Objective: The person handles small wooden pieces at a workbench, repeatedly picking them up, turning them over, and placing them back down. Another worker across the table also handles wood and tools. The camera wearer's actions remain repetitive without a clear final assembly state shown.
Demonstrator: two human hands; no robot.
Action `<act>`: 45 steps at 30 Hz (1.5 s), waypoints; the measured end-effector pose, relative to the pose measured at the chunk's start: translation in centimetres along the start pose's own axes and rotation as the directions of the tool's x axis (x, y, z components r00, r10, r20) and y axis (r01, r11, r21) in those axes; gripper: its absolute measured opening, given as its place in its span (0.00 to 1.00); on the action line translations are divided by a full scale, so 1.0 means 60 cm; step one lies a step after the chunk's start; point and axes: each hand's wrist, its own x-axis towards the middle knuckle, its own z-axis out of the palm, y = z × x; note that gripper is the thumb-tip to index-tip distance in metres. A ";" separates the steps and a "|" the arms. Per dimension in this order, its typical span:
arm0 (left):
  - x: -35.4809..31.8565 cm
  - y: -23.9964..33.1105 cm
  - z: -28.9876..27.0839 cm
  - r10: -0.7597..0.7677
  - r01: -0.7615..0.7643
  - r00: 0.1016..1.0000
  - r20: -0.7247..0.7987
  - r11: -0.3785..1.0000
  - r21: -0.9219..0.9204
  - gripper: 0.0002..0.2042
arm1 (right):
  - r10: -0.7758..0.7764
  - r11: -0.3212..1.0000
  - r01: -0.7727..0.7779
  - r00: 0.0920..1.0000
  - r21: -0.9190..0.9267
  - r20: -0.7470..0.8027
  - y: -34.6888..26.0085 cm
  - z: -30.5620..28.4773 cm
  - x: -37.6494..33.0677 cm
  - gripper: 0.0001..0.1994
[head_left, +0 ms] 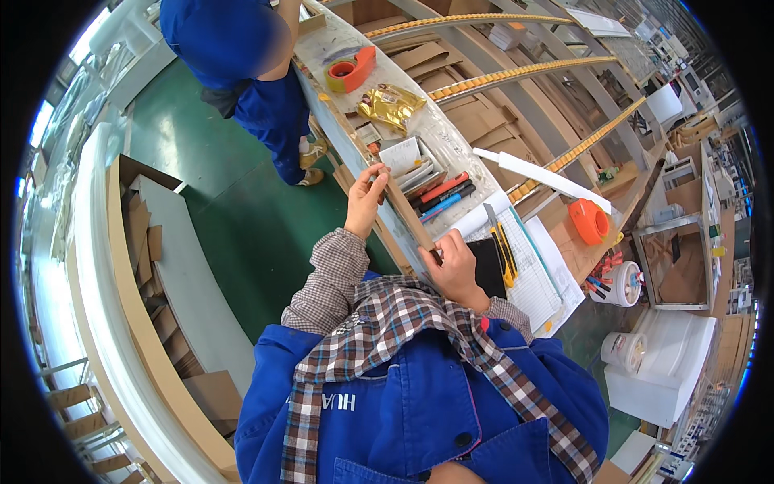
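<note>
Your left hand (367, 198) is raised at the near edge of the tabletop (451, 133). Its fingers (376, 175) are curled almost closed and pinch the upper end of a thin wooden strip (403, 214), which runs along that near edge. Your right hand (455, 266) rests lower on the same edge. Its fingers (438, 256) are bent down onto the lower end of the strip, pressing it against the edge; you cannot tell whether they wrap around it. The strip lies between your two hands, touching both.

Just beyond the strip, a stack of white cards (407, 157) sits on the tabletop, with red, black and blue markers (446, 194) beside it. A black pad (488, 266) lies just beside your right hand, and a yellow-handled utility knife (500, 242) rests on a ruled paper sheet (536, 274). Farther along the tabletop lie a gold foil bag (393, 105) and an orange tape dispenser (351, 71). A second person in blue clothing (242, 56) stands at the far end of the tabletop.
</note>
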 end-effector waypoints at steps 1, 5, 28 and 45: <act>0.001 -0.001 0.000 0.004 -0.004 1.000 0.006 1.000 -0.016 0.16 | -0.022 1.000 0.022 1.000 -0.014 -0.005 0.001 0.000 0.000 0.12; 0.001 0.005 0.007 0.018 -0.019 1.000 0.015 0.998 0.060 0.15 | -0.057 0.997 0.057 0.998 -0.053 -0.005 0.003 -0.001 0.002 0.12; -0.003 -0.005 0.002 0.053 -0.065 0.997 0.054 0.960 0.272 0.18 | 0.102 0.994 -0.097 0.984 -0.041 0.149 -0.016 -0.004 0.004 0.23; -0.030 0.029 0.005 -0.013 0.006 0.998 0.059 0.993 0.116 0.15 | -0.012 0.987 0.039 0.985 -0.156 0.172 -0.015 0.004 0.020 0.17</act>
